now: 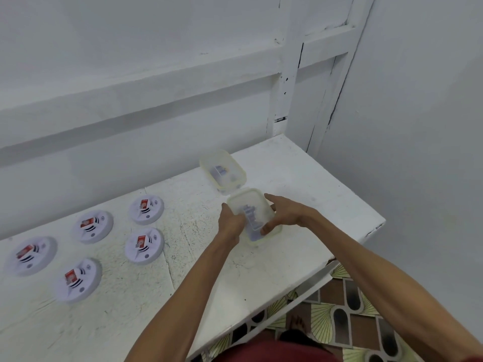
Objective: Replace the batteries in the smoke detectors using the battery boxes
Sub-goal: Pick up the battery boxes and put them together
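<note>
Several round white smoke detectors with red labels lie on the left of the white table, among them one at the front point(78, 280) and one at the back point(147, 209). Two clear plastic battery boxes stand to the right. The near battery box point(252, 205) has its lid on and is gripped from both sides: my left hand point(231, 222) curls round its left edge, and my right hand point(281, 214) holds its right side with the thumb at the front corner. Dark batteries show through it. The far battery box point(223, 170) stands untouched just behind.
The white table point(214, 273) ends at a front edge running diagonally, with patterned floor tiles point(347, 307) below on the right. A white panelled wall point(156, 87) runs close behind the table, and another wall stands on the right.
</note>
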Demonstrator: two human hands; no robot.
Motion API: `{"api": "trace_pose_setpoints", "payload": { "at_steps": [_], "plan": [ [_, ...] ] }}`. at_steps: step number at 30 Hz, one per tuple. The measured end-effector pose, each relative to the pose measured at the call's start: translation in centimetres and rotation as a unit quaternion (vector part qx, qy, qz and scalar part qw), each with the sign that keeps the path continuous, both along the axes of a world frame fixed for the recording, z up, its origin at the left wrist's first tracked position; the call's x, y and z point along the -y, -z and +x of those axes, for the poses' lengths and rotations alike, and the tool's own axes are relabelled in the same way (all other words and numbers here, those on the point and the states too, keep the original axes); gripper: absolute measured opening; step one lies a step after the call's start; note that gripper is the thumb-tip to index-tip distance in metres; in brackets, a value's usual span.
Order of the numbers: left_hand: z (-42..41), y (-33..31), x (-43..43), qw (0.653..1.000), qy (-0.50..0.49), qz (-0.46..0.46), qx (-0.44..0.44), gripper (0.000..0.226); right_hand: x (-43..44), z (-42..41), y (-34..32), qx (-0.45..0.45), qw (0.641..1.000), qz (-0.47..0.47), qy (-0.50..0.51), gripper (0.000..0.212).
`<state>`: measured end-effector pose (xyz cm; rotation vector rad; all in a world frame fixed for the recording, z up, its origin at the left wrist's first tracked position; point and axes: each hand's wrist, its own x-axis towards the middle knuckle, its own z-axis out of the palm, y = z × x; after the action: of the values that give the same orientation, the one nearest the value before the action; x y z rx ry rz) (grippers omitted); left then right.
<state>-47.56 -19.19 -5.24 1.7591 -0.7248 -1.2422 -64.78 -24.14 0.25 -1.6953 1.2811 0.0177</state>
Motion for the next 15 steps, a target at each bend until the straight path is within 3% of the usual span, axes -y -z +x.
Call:
{"api": "trace_pose_setpoints", "payload": {
  "at_steps": [4,7,11,13,15],
  "plan": [
    [0.3,-1.1,0.1,0.992,0.005,-0.036,-0.118,0.065,0.8,-0.3,-0.3,0.044,0.997,0.059,0.016,0.123],
    [0.5,-1.1,-0.3,0.985,0.026,-0.067,-0.155,0.078,0.7,-0.3,-1.1,0.041,0.998,0.055,-0.015,0.118],
    [0.6,-2.1,-0.3,0.987,0.097,-0.053,-0.113,0.091,0.0,-0.4,-0.8,-0.011,0.996,0.014,-0.091,0.136],
    [0.9,-2.6,0.3,0.986,0.139,-0.021,-0.09,0.097,-0.2,-0.5,-0.6,-0.06,0.989,0.015,-0.135,0.153],
    [1.3,-2.8,1.0,0.983,0.176,0.019,-0.05,0.099,-0.2,-0.6,-0.7,-0.107,0.981,0.002,-0.163,0.156]
  ]
}}
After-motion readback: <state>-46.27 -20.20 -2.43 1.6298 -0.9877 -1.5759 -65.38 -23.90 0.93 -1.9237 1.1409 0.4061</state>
